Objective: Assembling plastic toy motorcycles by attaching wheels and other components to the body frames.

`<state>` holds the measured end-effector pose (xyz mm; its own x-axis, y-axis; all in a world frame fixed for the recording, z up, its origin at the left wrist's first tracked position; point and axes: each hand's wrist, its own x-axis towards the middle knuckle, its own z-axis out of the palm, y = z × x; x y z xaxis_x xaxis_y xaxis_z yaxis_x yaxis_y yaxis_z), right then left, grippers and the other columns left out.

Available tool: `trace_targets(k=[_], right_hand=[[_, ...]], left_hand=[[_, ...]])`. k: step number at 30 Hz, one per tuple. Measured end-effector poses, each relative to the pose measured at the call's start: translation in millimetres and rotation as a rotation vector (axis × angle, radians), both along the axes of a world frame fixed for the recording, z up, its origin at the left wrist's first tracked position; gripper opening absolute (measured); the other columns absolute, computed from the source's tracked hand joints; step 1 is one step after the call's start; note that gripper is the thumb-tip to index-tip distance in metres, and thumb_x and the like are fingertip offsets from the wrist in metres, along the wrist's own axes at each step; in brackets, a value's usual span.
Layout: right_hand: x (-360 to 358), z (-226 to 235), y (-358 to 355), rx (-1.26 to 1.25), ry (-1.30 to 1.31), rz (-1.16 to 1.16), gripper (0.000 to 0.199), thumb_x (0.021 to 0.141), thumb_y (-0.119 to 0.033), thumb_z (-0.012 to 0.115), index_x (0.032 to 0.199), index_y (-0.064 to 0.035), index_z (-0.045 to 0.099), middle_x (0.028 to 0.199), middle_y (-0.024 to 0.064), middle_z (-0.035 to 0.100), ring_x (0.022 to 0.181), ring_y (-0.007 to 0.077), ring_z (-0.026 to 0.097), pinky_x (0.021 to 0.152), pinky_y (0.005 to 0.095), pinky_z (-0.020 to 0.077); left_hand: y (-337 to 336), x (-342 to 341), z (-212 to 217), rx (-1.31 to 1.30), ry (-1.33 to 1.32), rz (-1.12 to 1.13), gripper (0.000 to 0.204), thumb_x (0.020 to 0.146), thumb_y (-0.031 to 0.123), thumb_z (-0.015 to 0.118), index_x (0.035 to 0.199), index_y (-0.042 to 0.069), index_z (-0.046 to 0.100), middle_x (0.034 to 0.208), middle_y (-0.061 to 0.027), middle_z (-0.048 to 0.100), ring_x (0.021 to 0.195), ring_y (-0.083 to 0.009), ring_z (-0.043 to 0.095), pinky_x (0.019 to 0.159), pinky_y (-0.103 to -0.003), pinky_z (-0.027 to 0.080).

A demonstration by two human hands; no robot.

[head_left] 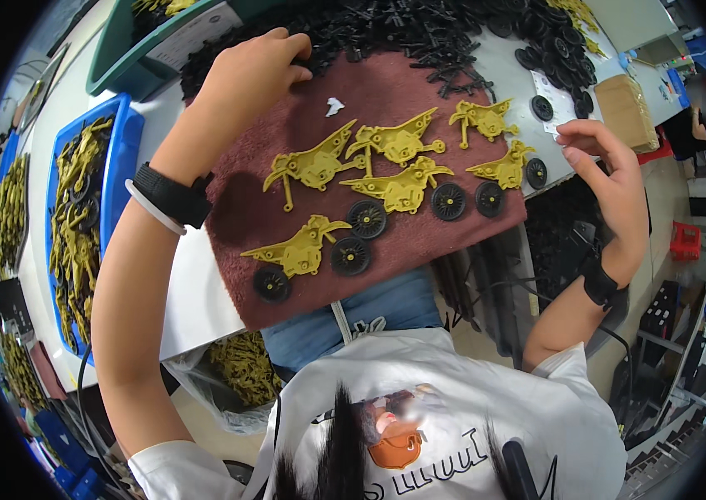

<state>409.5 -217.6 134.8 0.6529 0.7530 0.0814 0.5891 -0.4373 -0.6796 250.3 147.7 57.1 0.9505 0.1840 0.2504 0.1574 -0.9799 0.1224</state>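
My left hand [265,67] reaches to the edge of a heap of small black plastic parts [361,29]; its fingers are bent, with thumb and forefinger apart, and nothing shows between them. My right hand [611,162] hovers at the right edge of the work area, near black spoked wheels, thumb and forefinger apart and nothing visible in it. Several yellow-green toy motorcycle body halves [311,162] lie in rows on a maroon cloth [445,242]. Black toy wheels [367,218] sit beside the nearer halves. A small white scrap [335,106] rests on the cloth near my left hand.
A pile of black wheels [549,42] stands at the far right, with a loose wheel [542,107] and a cardboard piece [626,112] nearby. A blue bin [132,137] of yellow and black assemblies is at the left, a green crate [107,62] behind it. A plastic bag [203,387] of yellow parts is below.
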Motion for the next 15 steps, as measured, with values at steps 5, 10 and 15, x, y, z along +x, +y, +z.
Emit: trace_targets(k=[5,10,15], right_hand=[[12.5,-2.8,-14.1,0.023,0.005,-0.036,0.021,0.087,-0.012,0.066,0.106,-0.0012,0.065,0.092,0.0029,0.066,0.085,0.0092,0.058,0.081,0.0253,0.0447],[47.8,-3.0,-16.3,0.054,0.055,-0.076,0.022,0.089,-0.015,0.065,0.107,-0.0016,0.064,0.092,0.0008,0.064,0.085,0.0089,0.059,0.079,0.0250,0.0455],[101.8,-42.4,10.2,-0.237,-0.094,-0.042,0.028,0.081,-0.016,0.073,0.108,-0.0092,0.065,0.092,0.0039,0.060,0.080,0.0133,0.058,0.072,0.0287,0.0478]], left_hand=[[-9.7,7.3,1.2,-0.055,0.044,0.017,0.018,0.083,0.012,0.065,0.095,0.007,0.053,0.094,-0.0103,0.056,0.089,-0.0342,0.059,0.072,-0.043,0.047],[-14.2,19.9,6.8,-0.070,0.095,-0.031,0.018,0.083,0.012,0.062,0.093,0.004,0.050,0.092,-0.0137,0.057,0.087,-0.0364,0.059,0.073,-0.044,0.047],[-28.2,3.5,23.0,-0.062,0.124,0.098,0.020,0.083,0.018,0.057,0.090,0.001,0.050,0.082,-0.0180,0.060,0.078,-0.0387,0.059,0.068,-0.045,0.045]])
